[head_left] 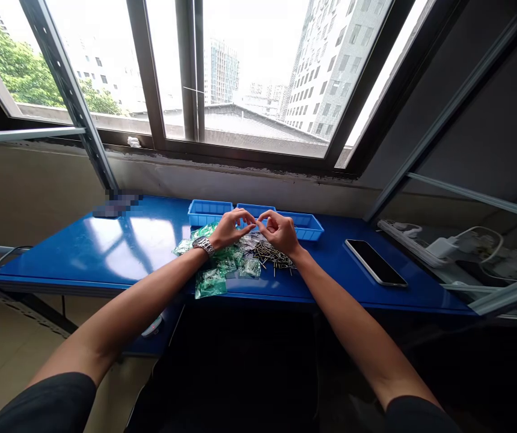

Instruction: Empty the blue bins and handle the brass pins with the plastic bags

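My left hand (232,228), with a metal watch (204,245) on its wrist, and my right hand (279,231) meet at the fingertips above the blue table. Both are closed in a pinch; whatever they hold is too small to make out. Below and left of them lie green plastic packets (211,282) in a loose heap. A pile of dark, thin screw-like pieces (273,257) spreads under my right hand. Small clear bags (246,242) lie between the packets and the pile. Behind my hands stand blue trays, one at the left (210,208) and one at the right (309,226).
A phone (376,262) lies on the blue table (326,276) at the right. A dark, blurred item (116,205) sits at the back left corner. Metal posts rise at both sides, with a white charger (441,247) and cables beyond the right edge.
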The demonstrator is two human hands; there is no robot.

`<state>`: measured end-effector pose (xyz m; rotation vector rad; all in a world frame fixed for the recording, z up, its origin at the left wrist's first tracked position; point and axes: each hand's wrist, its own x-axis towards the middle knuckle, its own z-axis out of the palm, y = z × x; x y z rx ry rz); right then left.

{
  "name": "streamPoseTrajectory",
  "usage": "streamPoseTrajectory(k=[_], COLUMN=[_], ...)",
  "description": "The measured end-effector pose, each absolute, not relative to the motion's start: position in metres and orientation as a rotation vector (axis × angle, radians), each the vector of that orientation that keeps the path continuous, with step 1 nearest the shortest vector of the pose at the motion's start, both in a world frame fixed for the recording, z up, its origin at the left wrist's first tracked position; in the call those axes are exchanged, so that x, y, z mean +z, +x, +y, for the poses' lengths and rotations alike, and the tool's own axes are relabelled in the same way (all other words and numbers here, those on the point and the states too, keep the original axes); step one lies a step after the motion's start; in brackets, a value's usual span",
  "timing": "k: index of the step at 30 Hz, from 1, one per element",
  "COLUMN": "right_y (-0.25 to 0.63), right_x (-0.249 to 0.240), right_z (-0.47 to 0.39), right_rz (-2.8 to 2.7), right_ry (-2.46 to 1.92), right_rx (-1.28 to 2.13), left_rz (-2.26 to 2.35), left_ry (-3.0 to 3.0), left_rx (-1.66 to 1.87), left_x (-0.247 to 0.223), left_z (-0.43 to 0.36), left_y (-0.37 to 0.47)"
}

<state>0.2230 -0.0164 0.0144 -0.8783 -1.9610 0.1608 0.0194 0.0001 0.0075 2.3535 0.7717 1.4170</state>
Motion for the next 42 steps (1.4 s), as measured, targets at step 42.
streamPoseTrajectory(k=[42], right_y=[0.2225], right_x=[0.0076], right_z=[-0.008], right_rz=[-2.027], right_ry=[-0.913], right_rx=[0.275], left_rz=[0.8], left_ry=[2.294], left_rx=[1.496], left_x=[0.0114], left_z=[-0.0018], left_y=[0.0191])
